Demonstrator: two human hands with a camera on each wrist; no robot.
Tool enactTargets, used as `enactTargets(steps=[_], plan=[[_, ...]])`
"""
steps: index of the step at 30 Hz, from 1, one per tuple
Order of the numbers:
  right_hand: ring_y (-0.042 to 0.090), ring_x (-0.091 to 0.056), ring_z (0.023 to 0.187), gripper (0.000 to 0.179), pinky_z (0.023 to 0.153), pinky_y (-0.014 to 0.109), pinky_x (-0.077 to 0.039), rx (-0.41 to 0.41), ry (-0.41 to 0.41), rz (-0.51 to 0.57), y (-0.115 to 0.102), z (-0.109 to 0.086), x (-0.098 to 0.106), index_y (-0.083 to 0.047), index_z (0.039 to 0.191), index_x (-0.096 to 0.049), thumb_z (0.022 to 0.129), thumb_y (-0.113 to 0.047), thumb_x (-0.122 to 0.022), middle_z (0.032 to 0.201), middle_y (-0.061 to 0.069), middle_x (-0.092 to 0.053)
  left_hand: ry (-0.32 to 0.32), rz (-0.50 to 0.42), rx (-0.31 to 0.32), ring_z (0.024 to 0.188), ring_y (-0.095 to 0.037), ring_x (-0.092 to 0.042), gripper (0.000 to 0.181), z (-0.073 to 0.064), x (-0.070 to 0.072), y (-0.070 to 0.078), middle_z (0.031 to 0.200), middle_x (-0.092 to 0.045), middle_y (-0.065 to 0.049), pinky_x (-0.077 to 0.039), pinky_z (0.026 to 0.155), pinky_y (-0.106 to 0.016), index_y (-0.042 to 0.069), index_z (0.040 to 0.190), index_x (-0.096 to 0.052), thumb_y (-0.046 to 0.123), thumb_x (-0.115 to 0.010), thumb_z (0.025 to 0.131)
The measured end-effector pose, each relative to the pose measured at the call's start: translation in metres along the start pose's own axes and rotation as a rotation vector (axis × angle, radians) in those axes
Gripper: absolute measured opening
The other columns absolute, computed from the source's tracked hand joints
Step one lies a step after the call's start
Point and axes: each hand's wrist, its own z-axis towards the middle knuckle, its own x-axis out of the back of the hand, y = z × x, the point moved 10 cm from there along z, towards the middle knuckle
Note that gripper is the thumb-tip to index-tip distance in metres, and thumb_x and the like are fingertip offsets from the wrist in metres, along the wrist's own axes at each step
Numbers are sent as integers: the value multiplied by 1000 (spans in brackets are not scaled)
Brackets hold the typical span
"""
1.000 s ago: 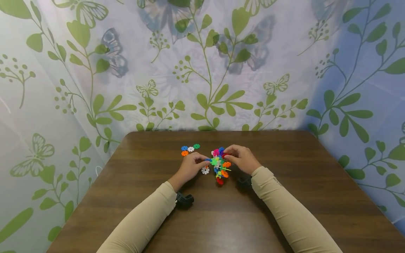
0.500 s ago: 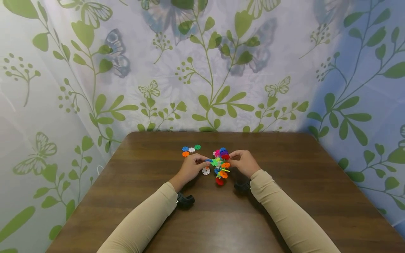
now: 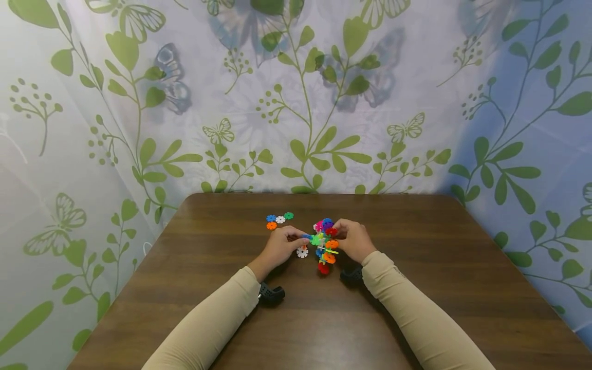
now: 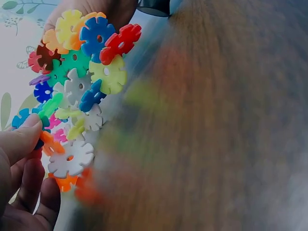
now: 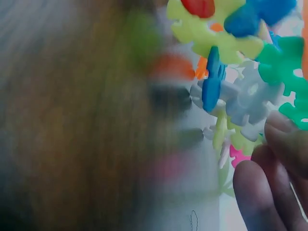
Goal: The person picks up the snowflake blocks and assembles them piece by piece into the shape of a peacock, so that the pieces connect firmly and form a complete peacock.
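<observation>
Both hands hold up a cluster of interlocking flower-shaped plastic discs [image 3: 318,240] in many colours, over the middle of the table. My left hand [image 3: 281,246] pinches a blue disc [image 4: 21,119] on its left side between thumb and fingers. Close below those fingertips, an orange disc [image 4: 51,143] and a white disc [image 4: 70,159] stick out. On the other side, my right hand [image 3: 355,239] grips the cluster near its red and orange discs. In the right wrist view a fingertip lies right at a green disc [image 5: 284,62]; part of that grip is hidden behind the pieces.
Loose blue [image 3: 271,218], white [image 3: 280,219], green [image 3: 289,216] and orange [image 3: 271,225] discs lie on the brown wooden table [image 3: 231,210], behind the left hand. A leaf-patterned cloth [image 3: 259,128] hangs behind the table. Black wrist devices [image 3: 272,295] sit under both sleeves.
The right hand's fingers have shifted from the red disc at the cluster's upper right to slightly lower on its right side. The left hand keeps its pinch, and the cluster has turned slightly.
</observation>
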Motion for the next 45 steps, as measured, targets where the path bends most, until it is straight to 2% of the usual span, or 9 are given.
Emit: enactTargets(steps=[5, 11, 20, 27, 32, 35, 40, 45], plan=[[24, -74, 83, 29, 80, 44, -62, 57, 20, -11, -7, -1, 1, -7, 93, -68, 83, 17, -81, 92, 5, -75, 4, 31, -31, 81, -14, -65, 8, 0, 1, 5, 95, -73, 6, -56, 69, -31, 12, 103, -85, 13, -81, 96], [24, -73, 83, 32, 80, 44, -62, 99, 18, 4, -16, -2, -2, -6, 94, -67, 81, 20, -80, 93, 6, -75, -5, 32, -43, 88, -12, -67, 9, 0, 2, 6, 99, -74, 7, -58, 75, -31, 12, 103, -85, 15, -81, 96], [24, -72, 81, 33, 81, 45, -61, 80, 25, 12, -9, -4, -4, -6, 96, -64, 81, 18, -82, 91, 6, -74, -12, -50, -31, 92, -15, -69, 9, 0, 1, 2, 101, -75, 4, -58, 79, -32, 10, 102, -84, 15, -81, 95], [25, -73, 81, 31, 81, 46, -62, 92, 25, 17, -9, -7, -6, -5, 95, -65, 82, 16, -83, 92, 7, -76, -20, -43, -47, 93, -14, -69, 8, 0, -1, 5, 102, -74, 4, -58, 80, -31, 10, 100, -85, 14, -82, 95], [25, -73, 80, 33, 79, 45, -62, 101, 39, 27, -8, -7, -3, -5, 96, -65, 80, 17, -84, 91, 6, -76, -23, -30, -57, 88, -15, -68, 9, 0, -2, 7, 99, -74, 5, -58, 76, -32, 12, 102, -85, 17, -81, 96], [25, -74, 83, 31, 80, 46, -61, 96, 15, 33, -7, -6, -2, -6, 98, -66, 82, 13, -85, 92, 6, -76, -23, -2, -67, 85, -15, -66, 10, -1, -3, 7, 98, -73, 6, -57, 72, -31, 13, 104, -84, 19, -80, 97], [23, -74, 90, 27, 85, 43, -61, 90, -92, 39, -4, -7, 2, -5, 106, -69, 88, 12, -79, 100, 5, -75, -14, 19, -68, 80, -14, -63, 12, -3, -3, 4, 97, -71, 8, -55, 68, -30, 14, 106, -84, 20, -80, 97], [20, -70, 84, 24, 76, 37, -60, 139, -98, 57, -14, -8, 21, -6, 108, -74, 92, 12, -71, 99, 6, -73, -7, 13, -92, 78, -15, -62, 12, -5, -2, 7, 97, -71, 7, -54, 66, -30, 14, 107, -84, 20, -79, 98]])
